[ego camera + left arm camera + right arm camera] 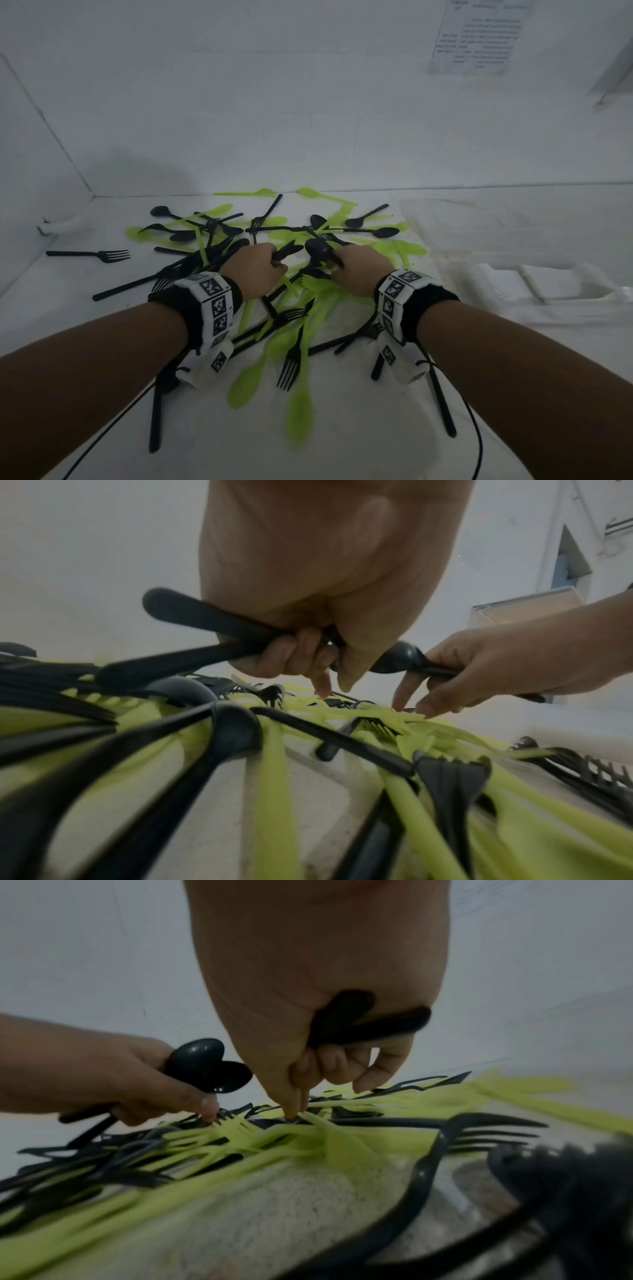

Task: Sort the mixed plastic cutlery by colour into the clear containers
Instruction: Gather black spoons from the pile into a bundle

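Nearest the viewer, green spoons (298, 414) and black forks (291, 366) lie on the white tabletop (359, 445) with their long axes running roughly toward and away from the viewer. Further in, the left hand (255, 270) is curled round a bundle of black spoons (205, 631), bowls pointing to the right. The right hand (359, 270) grips more black pieces (363, 1026) in its palm while its fingertips (294, 1110) press into green forks in the tangled pile (308, 284). Risks, as a judgement: with both hands already full, a new pinch could loosen a bundle and drop pieces; interlocked tines could drag green forks up with black. Beyond, more cutlery fans out in all directions. A clear container (548, 287) sits well apart at the right, apparently empty
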Available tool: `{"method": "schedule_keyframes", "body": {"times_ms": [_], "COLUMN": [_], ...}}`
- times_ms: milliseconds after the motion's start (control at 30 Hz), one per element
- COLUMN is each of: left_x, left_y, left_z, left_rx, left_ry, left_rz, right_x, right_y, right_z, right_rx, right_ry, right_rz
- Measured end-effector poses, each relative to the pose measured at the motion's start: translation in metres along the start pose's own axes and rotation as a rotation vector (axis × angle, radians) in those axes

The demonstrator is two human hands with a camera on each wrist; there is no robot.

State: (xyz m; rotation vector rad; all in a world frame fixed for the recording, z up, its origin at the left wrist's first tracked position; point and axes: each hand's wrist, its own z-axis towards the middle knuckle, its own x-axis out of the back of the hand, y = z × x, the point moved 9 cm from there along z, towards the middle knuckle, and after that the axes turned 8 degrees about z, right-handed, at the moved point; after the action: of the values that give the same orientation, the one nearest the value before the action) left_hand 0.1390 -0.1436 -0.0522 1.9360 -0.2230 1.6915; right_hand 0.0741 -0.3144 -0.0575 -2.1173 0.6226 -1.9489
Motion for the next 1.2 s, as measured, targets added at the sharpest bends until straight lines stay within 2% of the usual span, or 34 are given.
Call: {"method": "schedule_keyframes", "body": {"times_ms": [100, 233, 300, 467, 600, 667, 767, 967, 1200], "left_x": [0.001, -0.002, -0.001, -0.002, -0.013, -0.018, -0.019, -0.024, -0.011], "left_y": [-0.001, -0.002, -0.003, 0.004, 0.025, 0.033, 0.042, 0.046, 0.040], "left_z": [-0.001, 0.001, 0.004, 0.014, 0.022, 0.027, 0.033, 0.040, 0.044], "left_rx": [-0.019, -0.019, -0.016, -0.033, -0.077, -0.092, -0.110, -0.115, -0.027], "left_ry": [-0.009, -0.030, -0.017, -0.002, -0.021, -0.024, -0.030, -0.033, -0.001], "left_rz": [0.012, 0.004, -0.004, -0.029, 0.095, 0.156, 0.197, 0.183, -0.122], "right_x": [-0.005, -0.003, 0.004, 0.036, 0.048, 0.046, 0.044, 0.039, 0.042], "right_y": [0.001, 0.004, 0.008, 0.022, 0.035, 0.043, 0.059, 0.076, 0.091], "right_z": [0.002, 0.006, 0.006, 0.003, -0.001, -0.005, -0.005, 0.013, 0.050], "right_rx": [-0.017, -0.025, -0.032, -0.124, -0.178, -0.194, -0.218, -0.197, -0.189], "right_ry": [-0.018, 0.009, 0.061, 0.318, 0.439, 0.435, 0.411, 0.233, 0.187], "right_rz": [-0.095, -0.059, 0.060, 0.439, 0.656, 0.699, 0.618, 0.479, 0.515]}}
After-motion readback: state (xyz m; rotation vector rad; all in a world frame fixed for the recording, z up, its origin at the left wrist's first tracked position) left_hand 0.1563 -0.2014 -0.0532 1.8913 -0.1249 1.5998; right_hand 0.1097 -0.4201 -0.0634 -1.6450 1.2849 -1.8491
